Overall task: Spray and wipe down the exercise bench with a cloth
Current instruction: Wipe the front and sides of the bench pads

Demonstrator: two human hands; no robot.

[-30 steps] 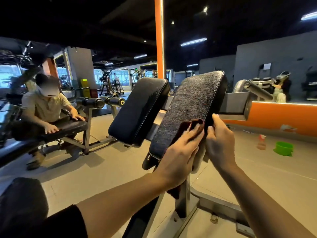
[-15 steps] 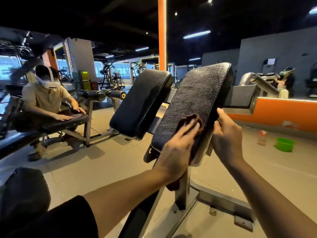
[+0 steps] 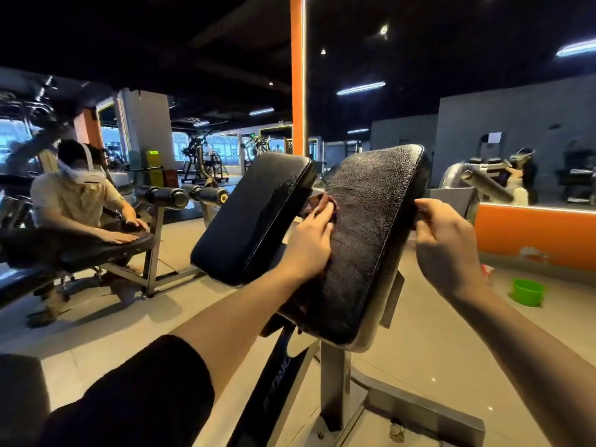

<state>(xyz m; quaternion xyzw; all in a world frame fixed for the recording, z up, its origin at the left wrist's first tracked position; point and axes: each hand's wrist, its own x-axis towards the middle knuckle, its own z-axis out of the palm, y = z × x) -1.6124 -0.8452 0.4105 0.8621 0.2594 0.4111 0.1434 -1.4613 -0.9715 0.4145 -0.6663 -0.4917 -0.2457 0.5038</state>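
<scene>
Two black pads stand tilted side by side; the bench pad point(image 3: 364, 240) on the right is being wiped. One dark red cloth point(image 3: 325, 203) lies pressed under the left hand point(image 3: 309, 243), fingers extended. The right hand point(image 3: 446, 250) grips that pad's right edge. One green tub point(image 3: 528, 291) sits on the floor.

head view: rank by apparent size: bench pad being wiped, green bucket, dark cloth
1. bench pad, largest by far
2. green bucket
3. dark cloth: mostly hidden under the left hand, so its rank against the bucket is unsure.
</scene>
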